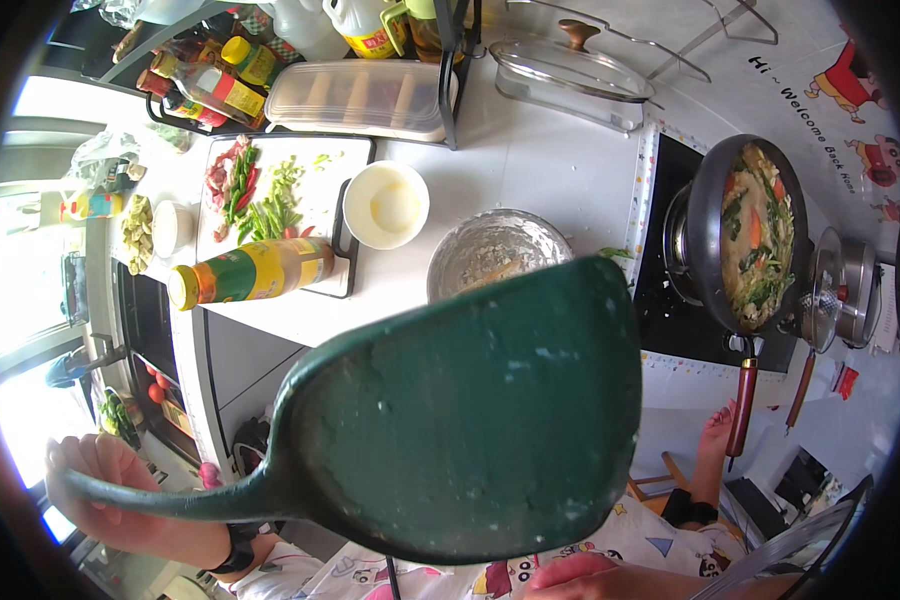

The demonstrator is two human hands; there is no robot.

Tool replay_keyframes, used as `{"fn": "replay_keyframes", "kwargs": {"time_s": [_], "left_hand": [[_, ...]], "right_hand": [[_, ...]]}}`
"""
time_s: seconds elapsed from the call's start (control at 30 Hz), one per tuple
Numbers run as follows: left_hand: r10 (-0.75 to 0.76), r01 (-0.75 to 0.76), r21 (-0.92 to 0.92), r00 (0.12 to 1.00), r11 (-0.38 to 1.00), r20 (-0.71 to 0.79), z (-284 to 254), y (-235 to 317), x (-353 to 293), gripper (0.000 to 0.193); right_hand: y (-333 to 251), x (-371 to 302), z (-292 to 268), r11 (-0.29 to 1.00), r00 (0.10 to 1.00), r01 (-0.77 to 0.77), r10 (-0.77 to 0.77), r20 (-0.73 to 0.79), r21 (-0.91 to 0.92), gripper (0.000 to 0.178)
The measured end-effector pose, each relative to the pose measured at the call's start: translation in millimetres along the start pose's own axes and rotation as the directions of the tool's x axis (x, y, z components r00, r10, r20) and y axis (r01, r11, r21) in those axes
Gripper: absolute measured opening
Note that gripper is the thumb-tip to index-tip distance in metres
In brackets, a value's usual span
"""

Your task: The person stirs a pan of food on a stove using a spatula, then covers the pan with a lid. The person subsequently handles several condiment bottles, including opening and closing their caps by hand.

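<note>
A large dark green spatula [470, 420] fills the middle of the view, its blade hiding much of the counter's front. My left hand [100, 490], at the far left, has its fingers closed around the end of the spatula's handle. At the right, a deep dark frying pan [708, 240] sits at the stove, holding greens, orange pieces and pale food. My right hand [716, 432] has its fingers curled against the pan's red-brown handle [742, 400]. Behind the blade, partly covered, stands a metal bowl [460, 250] smeared with white residue.
A white bowl [410, 205] stands beside a cutting board [340, 155] with chopped greens and meat. A yellow-green sauce bottle [265, 272] lies by the board. Behind are a rack of bottles [210, 90] and a glass-lidded dish [580, 75]. Black stove [650, 320] under the pan.
</note>
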State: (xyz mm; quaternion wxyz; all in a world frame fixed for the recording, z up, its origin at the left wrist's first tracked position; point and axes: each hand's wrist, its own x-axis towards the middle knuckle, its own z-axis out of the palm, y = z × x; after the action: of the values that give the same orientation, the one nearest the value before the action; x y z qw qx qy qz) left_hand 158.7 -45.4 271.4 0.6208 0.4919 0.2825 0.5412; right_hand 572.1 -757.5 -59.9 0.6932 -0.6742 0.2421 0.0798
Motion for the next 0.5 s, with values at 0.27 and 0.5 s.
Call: {"fn": "replay_keyframes", "kwargs": {"time_s": [0.27, 0.5], "left_hand": [[0.105, -0.104, 0.067, 0.994, 0.992, -0.015, 2, -1, -6, 0.026], [0.16, -0.159, 0.03, 0.986, 0.987, -0.056, -12, 5, -9, 0.026]], "right_hand": [[9, 3, -19, 0.996, 0.999, -0.016, 0.019, -0.031, 0.088, 0.043], [6, 1, -21, 0.998, 0.999, -0.012, 0.009, 0.053, 0.057, 0.045]]}}
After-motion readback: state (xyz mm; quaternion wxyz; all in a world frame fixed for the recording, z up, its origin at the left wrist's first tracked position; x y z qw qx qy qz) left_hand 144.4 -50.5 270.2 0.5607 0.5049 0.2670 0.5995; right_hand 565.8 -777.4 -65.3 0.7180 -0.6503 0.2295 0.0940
